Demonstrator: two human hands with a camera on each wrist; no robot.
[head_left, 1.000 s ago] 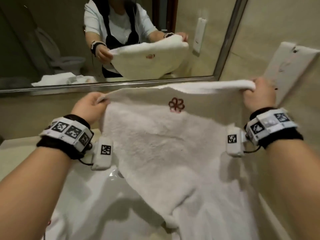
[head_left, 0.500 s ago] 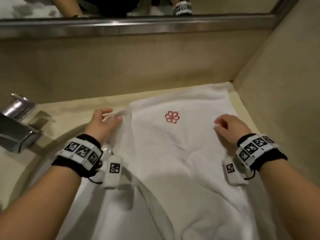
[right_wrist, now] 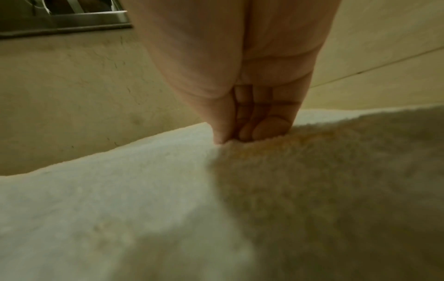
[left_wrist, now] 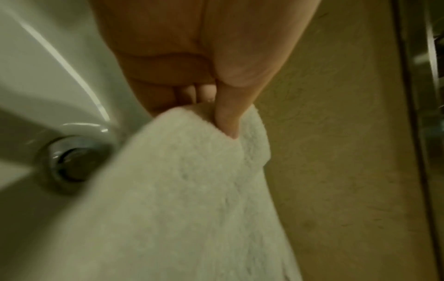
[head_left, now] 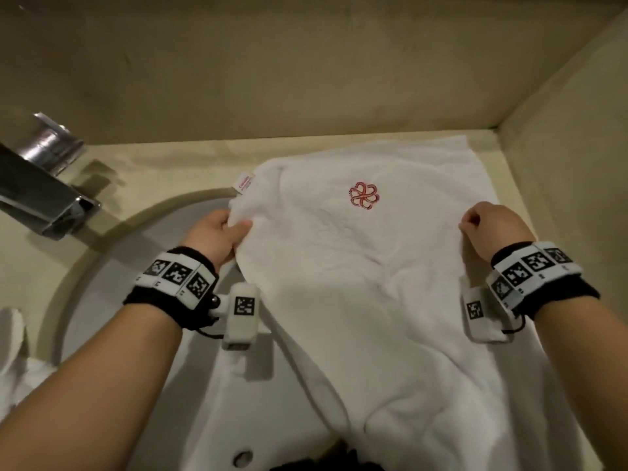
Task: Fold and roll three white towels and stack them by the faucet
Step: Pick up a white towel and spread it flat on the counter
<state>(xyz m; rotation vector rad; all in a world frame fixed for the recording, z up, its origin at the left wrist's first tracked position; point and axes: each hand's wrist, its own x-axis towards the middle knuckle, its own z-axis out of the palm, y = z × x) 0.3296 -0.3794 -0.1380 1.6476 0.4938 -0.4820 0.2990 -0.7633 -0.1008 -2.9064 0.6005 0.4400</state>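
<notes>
A white towel [head_left: 356, 300] with a red flower emblem [head_left: 363, 195] lies spread over the counter's right part and hangs over the sink. My left hand [head_left: 224, 232] pinches the towel's left edge above the basin, thumb on top; the left wrist view shows the thumb pressed into the towel [left_wrist: 192, 190]. My right hand [head_left: 489, 229] grips the towel's right edge with curled fingers; in the right wrist view its thumb and fingers pinch the towel [right_wrist: 168, 190]. The chrome faucet [head_left: 40, 185] stands at the far left.
The white sink basin [head_left: 142, 266] lies under the left hand, with its drain [left_wrist: 69, 159] close by. More white cloth [head_left: 17, 362] sits at the left edge. Beige walls close the back and the right side of the counter [head_left: 170, 171].
The towel came down from being held up in front of the mirror and now lies on the counter. Both hands slid nearer along its side edges, still gripping it.
</notes>
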